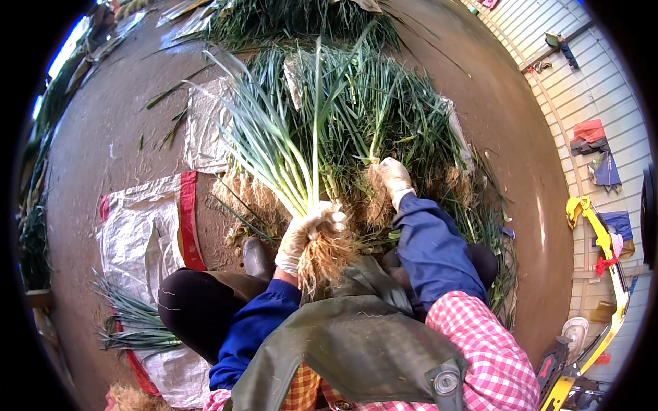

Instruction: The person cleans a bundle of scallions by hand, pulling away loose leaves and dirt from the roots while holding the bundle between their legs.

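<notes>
Well, you have a brown floor (130, 137) around you, strewn with stray leaves, and a pale panelled wall (606, 75) along your right. Cloths (589, 133) hang on it, and a yellow pole-like tool (604, 240) stands near it. Ahead of you lies a broad heap (404, 116) of green onions, roots mostly toward you, with a second heap (295, 27) beyond. To your left, a white woven sack (130, 229) with red bands lies flat; a smaller bundle (140, 323) of greens rests by your knee on the white sacking. Your gloved left hand (301, 236) wraps round a bunch of green onions (291, 168) just above the roots, leaves pointing away from you. Your gloved right hand (395, 181) pinches the base of a stalk (376, 140) at the heap's near side.
</notes>
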Motion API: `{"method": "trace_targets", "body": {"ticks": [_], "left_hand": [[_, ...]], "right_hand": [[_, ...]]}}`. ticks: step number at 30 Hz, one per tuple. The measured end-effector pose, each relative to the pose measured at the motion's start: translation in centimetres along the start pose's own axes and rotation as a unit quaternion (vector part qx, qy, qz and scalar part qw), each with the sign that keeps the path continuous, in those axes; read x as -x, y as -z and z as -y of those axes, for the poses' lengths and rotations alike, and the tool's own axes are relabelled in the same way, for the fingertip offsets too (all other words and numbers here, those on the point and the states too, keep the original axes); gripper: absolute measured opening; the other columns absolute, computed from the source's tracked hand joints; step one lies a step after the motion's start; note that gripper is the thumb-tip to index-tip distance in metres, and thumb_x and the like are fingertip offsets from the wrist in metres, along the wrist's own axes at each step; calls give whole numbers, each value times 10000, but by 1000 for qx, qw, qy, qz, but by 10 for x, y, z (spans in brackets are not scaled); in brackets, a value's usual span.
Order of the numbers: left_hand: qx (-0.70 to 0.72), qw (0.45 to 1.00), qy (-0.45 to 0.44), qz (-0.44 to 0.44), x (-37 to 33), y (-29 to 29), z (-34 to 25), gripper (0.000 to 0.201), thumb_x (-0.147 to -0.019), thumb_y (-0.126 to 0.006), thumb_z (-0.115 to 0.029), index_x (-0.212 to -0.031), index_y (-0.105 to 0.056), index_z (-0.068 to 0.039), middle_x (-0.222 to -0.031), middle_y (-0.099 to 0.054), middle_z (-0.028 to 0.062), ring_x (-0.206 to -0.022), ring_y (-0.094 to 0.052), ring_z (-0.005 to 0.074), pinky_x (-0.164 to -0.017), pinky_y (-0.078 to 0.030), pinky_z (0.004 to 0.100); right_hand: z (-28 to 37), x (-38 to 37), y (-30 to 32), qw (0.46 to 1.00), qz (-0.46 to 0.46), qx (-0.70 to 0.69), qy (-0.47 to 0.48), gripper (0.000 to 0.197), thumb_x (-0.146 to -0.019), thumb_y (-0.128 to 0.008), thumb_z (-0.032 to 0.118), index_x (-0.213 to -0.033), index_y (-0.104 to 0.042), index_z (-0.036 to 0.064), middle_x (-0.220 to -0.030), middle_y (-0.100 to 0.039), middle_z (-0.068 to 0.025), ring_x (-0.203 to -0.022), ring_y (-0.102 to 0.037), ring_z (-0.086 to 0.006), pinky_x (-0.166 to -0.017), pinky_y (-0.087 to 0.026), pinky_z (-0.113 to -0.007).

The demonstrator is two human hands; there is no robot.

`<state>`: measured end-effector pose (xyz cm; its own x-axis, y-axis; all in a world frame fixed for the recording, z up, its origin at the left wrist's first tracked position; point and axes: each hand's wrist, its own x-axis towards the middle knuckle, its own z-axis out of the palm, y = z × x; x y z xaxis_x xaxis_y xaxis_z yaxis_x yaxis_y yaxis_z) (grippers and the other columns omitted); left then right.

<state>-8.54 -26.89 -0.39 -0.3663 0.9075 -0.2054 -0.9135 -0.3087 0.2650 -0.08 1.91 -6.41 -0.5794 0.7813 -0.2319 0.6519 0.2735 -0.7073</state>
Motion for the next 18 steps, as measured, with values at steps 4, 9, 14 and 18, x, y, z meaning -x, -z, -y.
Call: {"method": "trace_targets", "body": {"ticks": [4, 9, 14, 18], "left_hand": [[2, 988, 37, -152, -9, 31, 24, 249, -821, -637, -85, -1033, -596, 39, -881, -665, 156, -744, -653, 223, -698, -556, 320], [-108, 971, 5, -213, -22, 55, 47, 176, -813, -624, -116, -911, -623, 30, -763, -649, 102, -689, -626, 180, -624, -511, 294], [-144, 956, 54, -249, -22, 80, 52, 144, -838, -642, -145, -769, -569, -41, -728, -614, 76, -632, -611, 187, -563, -507, 298], [-132, 954, 95, -253, -19, 70, 50, 200, -832, -625, -111, -675, -505, -80, -624, -563, 65, -536, -601, 213, -505, -529, 333]], "right_hand": [[15, 49, 1, 934, 254, -236, 85, 162, -861, -624, 241, -849, -626, 80, -739, -599, -6, -594, -562, -104, -522, -458, -243], [19, 106, -30, 908, 388, -156, -25, 192, -831, -672, 203, -924, -616, 44, -772, -584, -10, -668, -571, -99, -528, -507, -248], [35, 132, -47, 924, 341, -5, 172, 210, -817, -676, 200, -908, -606, 24, -746, -570, -38, -699, -538, -129, -642, -462, -294], [49, 122, -33, 877, 450, -161, 44, 208, -855, -640, 232, -901, -631, 30, -721, -603, -30, -609, -532, -103, -564, -461, -262]]}}
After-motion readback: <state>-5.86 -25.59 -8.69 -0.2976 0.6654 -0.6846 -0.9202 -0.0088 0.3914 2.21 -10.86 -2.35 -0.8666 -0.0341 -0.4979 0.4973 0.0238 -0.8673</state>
